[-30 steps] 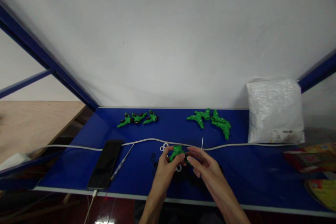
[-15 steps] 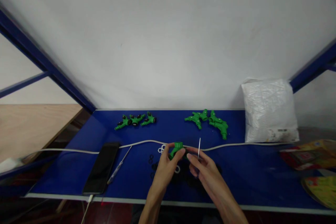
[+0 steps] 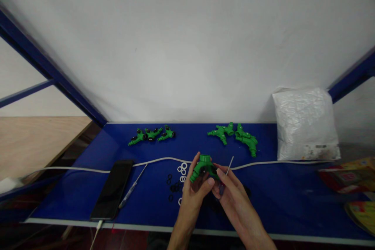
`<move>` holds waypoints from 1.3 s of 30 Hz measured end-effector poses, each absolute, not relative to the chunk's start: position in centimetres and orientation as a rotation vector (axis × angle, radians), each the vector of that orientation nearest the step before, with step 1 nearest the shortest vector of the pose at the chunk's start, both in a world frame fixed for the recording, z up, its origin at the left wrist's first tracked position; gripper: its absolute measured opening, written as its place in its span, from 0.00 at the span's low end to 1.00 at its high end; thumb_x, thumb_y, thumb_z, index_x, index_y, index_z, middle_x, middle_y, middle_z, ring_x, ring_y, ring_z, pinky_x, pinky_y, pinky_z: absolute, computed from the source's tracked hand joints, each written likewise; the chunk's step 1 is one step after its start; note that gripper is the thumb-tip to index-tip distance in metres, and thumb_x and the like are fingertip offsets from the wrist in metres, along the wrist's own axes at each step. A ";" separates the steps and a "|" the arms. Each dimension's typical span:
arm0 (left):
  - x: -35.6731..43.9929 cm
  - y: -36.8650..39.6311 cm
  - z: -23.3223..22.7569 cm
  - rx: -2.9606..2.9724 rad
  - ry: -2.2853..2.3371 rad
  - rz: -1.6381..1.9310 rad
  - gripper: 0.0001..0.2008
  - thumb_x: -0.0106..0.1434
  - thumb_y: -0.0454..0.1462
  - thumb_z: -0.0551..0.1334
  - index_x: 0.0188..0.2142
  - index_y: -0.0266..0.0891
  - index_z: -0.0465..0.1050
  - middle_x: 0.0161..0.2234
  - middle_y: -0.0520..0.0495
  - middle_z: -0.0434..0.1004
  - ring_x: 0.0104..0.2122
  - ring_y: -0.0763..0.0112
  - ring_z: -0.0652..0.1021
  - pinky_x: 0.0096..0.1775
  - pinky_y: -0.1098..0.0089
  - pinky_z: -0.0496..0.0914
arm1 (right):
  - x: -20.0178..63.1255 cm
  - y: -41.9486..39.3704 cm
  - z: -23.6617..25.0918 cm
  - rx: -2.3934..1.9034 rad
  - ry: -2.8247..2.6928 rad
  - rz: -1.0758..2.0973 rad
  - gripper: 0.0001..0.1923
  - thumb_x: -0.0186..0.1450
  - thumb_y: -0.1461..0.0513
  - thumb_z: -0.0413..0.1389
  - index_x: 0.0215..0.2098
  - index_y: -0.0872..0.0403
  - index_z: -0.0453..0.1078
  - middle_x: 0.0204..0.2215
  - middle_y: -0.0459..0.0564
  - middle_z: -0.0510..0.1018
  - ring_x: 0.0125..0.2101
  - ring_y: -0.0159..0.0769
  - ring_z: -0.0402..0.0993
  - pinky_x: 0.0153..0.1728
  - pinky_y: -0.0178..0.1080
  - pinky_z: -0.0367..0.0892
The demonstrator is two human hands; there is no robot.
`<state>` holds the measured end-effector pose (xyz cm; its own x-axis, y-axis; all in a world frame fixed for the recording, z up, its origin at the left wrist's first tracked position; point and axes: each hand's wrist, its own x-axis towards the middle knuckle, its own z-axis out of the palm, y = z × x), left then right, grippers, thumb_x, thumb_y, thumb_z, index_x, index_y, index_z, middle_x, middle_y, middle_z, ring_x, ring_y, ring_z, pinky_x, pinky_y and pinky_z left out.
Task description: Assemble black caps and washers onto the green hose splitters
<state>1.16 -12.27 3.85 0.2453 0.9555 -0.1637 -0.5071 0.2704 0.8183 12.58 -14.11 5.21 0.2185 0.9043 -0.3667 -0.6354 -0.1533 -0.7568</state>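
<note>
Left hand (image 3: 195, 193) grips a green plastic Y-shaped hose splitter (image 3: 204, 166) above the blue counter (image 3: 293, 199) — threaded collar at 12 o'clock, two outlet legs toward 6. Right hand (image 3: 231, 191), just at its 3 o'clock, pinches a thin metal pick (image 3: 228, 165) — shaft slanting toward 1 o'clock. Fingers touch the splitter's body.

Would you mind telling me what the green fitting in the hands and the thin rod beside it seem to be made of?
The green Y-shaped fitting, held by the left hand, looks like moulded plastic: uniform bright green, dull sheen. The thin pale rod in the right hand is probably metal, being slim, straight and light grey, though it is too small to be sure.
</note>
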 end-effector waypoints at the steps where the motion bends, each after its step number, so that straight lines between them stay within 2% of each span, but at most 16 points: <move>1: 1.6 -12.3 3.8 0.713 0.763 1.148 0.41 0.57 0.43 0.73 0.68 0.48 0.61 0.60 0.41 0.76 0.59 0.57 0.76 0.60 0.62 0.67 | 12.5 -14.2 5.2 -1.033 -0.335 1.393 0.19 0.54 0.52 0.73 0.40 0.51 0.80 0.29 0.46 0.79 0.22 0.28 0.64 0.23 0.34 0.58; 4: 2.6 -12.1 3.7 0.668 0.779 1.188 0.37 0.59 0.45 0.72 0.65 0.46 0.63 0.55 0.40 0.79 0.54 0.57 0.79 0.52 0.64 0.74 | 12.4 -14.3 5.3 -1.027 -0.341 1.392 0.17 0.56 0.52 0.71 0.40 0.50 0.79 0.32 0.46 0.80 0.22 0.28 0.64 0.21 0.34 0.57; 8: 3.7 -11.5 3.4 0.600 0.778 1.223 0.34 0.62 0.45 0.70 0.64 0.47 0.62 0.51 0.42 0.79 0.48 0.62 0.80 0.43 0.70 0.76 | 12.3 -14.1 5.7 -1.053 -0.332 1.369 0.17 0.54 0.52 0.72 0.36 0.50 0.79 0.38 0.48 0.81 0.22 0.26 0.65 0.22 0.34 0.58; 11: 4.5 -11.2 3.3 0.502 0.768 1.220 0.35 0.63 0.46 0.69 0.66 0.51 0.58 0.47 0.46 0.78 0.34 0.73 0.79 0.30 0.76 0.73 | 12.2 -13.9 6.0 -1.119 -0.377 1.318 0.18 0.52 0.53 0.74 0.37 0.52 0.79 0.40 0.50 0.81 0.25 0.27 0.67 0.23 0.34 0.58; 13: 4.8 -11.0 3.3 0.445 0.758 1.187 0.36 0.63 0.47 0.68 0.67 0.53 0.56 0.43 0.49 0.77 0.24 0.79 0.74 0.22 0.79 0.68 | 12.1 -13.8 6.0 -1.174 -0.413 1.291 0.19 0.52 0.52 0.74 0.38 0.52 0.79 0.40 0.51 0.81 0.25 0.27 0.66 0.22 0.34 0.57; 15: 5.0 -10.9 3.2 0.406 0.745 1.163 0.37 0.63 0.48 0.68 0.67 0.54 0.56 0.41 0.51 0.75 0.21 0.81 0.70 0.18 0.80 0.65 | 12.1 -13.8 6.0 -1.215 -0.435 1.283 0.21 0.53 0.52 0.73 0.40 0.52 0.80 0.37 0.50 0.81 0.24 0.27 0.65 0.22 0.33 0.55; 20: 4.9 -10.7 3.0 0.340 0.715 1.165 0.37 0.61 0.48 0.70 0.67 0.53 0.60 0.39 0.51 0.73 0.26 0.79 0.71 0.21 0.81 0.67 | 12.1 -14.0 5.6 -1.251 -0.476 1.297 0.24 0.55 0.50 0.72 0.45 0.52 0.80 0.28 0.48 0.78 0.22 0.28 0.62 0.21 0.34 0.54; 24: 4.9 -10.1 3.1 0.257 0.705 1.161 0.35 0.59 0.49 0.71 0.64 0.52 0.64 0.37 0.51 0.73 0.32 0.73 0.76 0.26 0.78 0.70 | 12.1 -13.9 5.5 -1.256 -0.495 1.311 0.24 0.55 0.50 0.72 0.47 0.51 0.80 0.34 0.50 0.79 0.24 0.28 0.63 0.22 0.34 0.54; 26: 5.0 -9.7 3.0 0.193 0.697 1.176 0.35 0.57 0.48 0.73 0.62 0.50 0.67 0.36 0.52 0.73 0.36 0.71 0.77 0.33 0.76 0.72 | 12.3 -14.0 5.4 -1.268 -0.531 1.331 0.25 0.57 0.48 0.70 0.48 0.52 0.80 0.34 0.50 0.79 0.24 0.28 0.62 0.22 0.34 0.54; 30: 4.9 -9.0 2.9 0.150 0.695 1.229 0.32 0.54 0.47 0.75 0.57 0.45 0.72 0.31 0.54 0.71 0.33 0.74 0.75 0.42 0.71 0.72 | 13.5 -14.9 5.0 -1.391 -0.582 1.338 0.27 0.60 0.43 0.65 0.48 0.53 0.81 0.30 0.49 0.77 0.23 0.30 0.62 0.22 0.35 0.55; 35: 4.1 -8.7 3.3 0.158 0.717 1.175 0.27 0.56 0.47 0.74 0.53 0.44 0.73 0.30 0.56 0.68 0.27 0.79 0.70 0.37 0.72 0.69 | 16.1 -16.6 5.0 -1.553 -0.785 1.342 0.33 0.60 0.41 0.63 0.55 0.52 0.78 0.28 0.48 0.77 0.26 0.34 0.69 0.27 0.37 0.65; 37: 3.9 -8.7 3.4 0.161 0.705 1.155 0.26 0.57 0.46 0.73 0.53 0.43 0.73 0.30 0.56 0.67 0.25 0.80 0.67 0.33 0.74 0.66 | 16.9 -17.1 5.4 -1.584 -0.906 1.310 0.33 0.62 0.40 0.60 0.58 0.51 0.75 0.29 0.49 0.78 0.23 0.33 0.69 0.24 0.37 0.65; 39: 3.9 -8.7 3.3 0.164 0.673 1.147 0.25 0.58 0.46 0.73 0.53 0.43 0.72 0.29 0.56 0.66 0.23 0.82 0.64 0.30 0.76 0.63 | 17.4 -17.4 6.0 -1.620 -1.041 1.236 0.29 0.65 0.42 0.57 0.56 0.49 0.76 0.32 0.50 0.80 0.20 0.33 0.68 0.20 0.37 0.64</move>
<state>3.86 -8.70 3.34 0.2406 0.8808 -0.4078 -0.7858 0.4234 0.4508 17.38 -17.38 5.95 0.1734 0.9407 -0.2915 0.1268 -0.3148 -0.9407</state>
